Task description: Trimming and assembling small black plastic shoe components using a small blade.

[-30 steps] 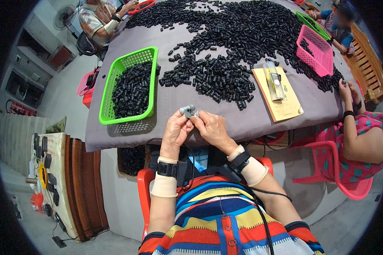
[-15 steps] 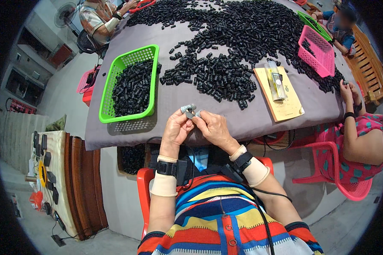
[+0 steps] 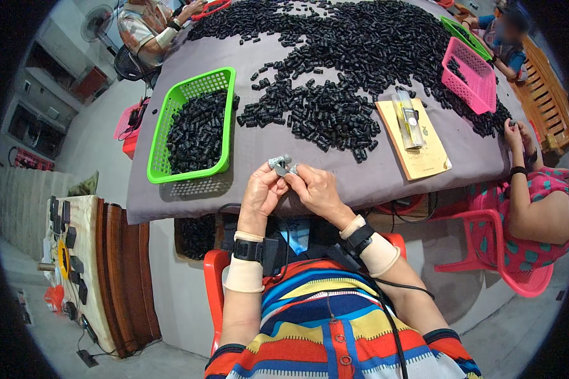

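Note:
Both of my hands meet just over the near edge of the cloth-covered table. My left hand is closed in a pinch on a small dark piece, and a grey cover wraps its index fingertip. My right hand is closed too, its thumb and covered fingertip pressed against that piece from the right. Whether it grips anything else is hidden by the fingers. Left of my hands stands a green basket, part full of small black cylindrical parts. A loose heap of similar parts lies beyond my hands.
A yellowish notebook with a clear tube-like case on it lies to the right. Farther right are a pink basket and a green basket. Co-workers sit around the table. A side bench stands at left.
My hands stay in nearly the same place, with only a slight shift of the fingers around the small piece. The baskets and heap have not moved.

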Tool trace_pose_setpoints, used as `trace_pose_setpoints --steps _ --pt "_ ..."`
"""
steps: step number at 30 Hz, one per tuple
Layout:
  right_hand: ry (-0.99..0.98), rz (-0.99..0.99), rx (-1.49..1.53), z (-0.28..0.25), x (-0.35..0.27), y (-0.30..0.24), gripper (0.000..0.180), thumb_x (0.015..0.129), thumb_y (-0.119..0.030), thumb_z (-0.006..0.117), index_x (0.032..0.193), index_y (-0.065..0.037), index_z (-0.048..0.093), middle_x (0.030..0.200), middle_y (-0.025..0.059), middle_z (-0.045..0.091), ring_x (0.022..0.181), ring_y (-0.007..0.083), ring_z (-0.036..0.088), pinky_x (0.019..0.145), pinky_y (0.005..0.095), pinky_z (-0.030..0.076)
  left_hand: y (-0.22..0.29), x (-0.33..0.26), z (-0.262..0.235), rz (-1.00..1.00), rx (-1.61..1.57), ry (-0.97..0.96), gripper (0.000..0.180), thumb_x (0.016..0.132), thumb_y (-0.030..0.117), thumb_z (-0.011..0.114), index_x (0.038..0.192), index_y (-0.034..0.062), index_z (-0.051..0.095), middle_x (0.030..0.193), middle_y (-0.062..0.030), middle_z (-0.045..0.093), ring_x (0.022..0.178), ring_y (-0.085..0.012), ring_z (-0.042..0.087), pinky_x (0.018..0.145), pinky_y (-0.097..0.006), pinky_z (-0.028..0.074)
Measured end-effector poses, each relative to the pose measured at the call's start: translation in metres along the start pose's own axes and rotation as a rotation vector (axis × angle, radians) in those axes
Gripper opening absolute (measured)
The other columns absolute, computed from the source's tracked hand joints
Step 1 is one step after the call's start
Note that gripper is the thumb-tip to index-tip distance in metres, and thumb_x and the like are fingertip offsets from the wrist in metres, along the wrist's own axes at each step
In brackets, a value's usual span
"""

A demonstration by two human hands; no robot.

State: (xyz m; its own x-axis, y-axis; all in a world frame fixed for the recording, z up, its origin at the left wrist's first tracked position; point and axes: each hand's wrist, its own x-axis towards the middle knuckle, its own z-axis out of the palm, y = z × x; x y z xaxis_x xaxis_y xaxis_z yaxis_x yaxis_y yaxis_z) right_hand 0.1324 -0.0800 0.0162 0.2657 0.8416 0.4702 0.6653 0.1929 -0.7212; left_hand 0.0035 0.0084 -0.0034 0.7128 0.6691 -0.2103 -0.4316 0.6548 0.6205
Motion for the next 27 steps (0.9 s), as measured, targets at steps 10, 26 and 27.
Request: trace_pose_setpoints --steps 10,26,27 --pt "0.01 0.02 -0.03 0.0 0.003 -0.004 0.023 0.084 -0.023 0.057 0.071 -0.005 0.051 0.065 0.0132 0.056 0.059 0.0338 0.056 0.048 0.0411 0.041 0.001 0.0 0.001 -0.005 -0.011 -0.028 0.021 0.088 0.004 0.051 0.108 0.0007 0.055 0.085 -0.0044 0.06 0.06 -0.0072 0.05 0.052 -0.02 0.043" --pt "0.03 0.237 0.275 -0.007 0.001 0.001 0.032 0.089 -0.023 0.054 0.069 0.0 0.043 0.058 0.0163 0.049 0.048 0.0277 0.048 0.046 0.0363 0.035 0.122 -0.01 0.037 0.551 0.688 0.422 0.016 0.081 0.004 0.061 0.097 0.0024 0.06 0.071 -0.0017 0.058 0.048 -0.0068 0.052 0.039 -0.018 0.04" --pt "0.034 0.234 0.277 -0.008 0.001 0.001 0.032 0.089 -0.023 0.054 0.069 0.0 0.043 0.058 0.0163 0.049 0.048 0.0277 0.048 0.046 0.0363 0.035 0.133 -0.008 0.039 0.581 0.809 0.512 0.017 0.08 0.004 0.062 0.096 0.0021 0.06 0.07 -0.0014 0.058 0.048 -0.0069 0.052 0.039 -0.019 0.041"
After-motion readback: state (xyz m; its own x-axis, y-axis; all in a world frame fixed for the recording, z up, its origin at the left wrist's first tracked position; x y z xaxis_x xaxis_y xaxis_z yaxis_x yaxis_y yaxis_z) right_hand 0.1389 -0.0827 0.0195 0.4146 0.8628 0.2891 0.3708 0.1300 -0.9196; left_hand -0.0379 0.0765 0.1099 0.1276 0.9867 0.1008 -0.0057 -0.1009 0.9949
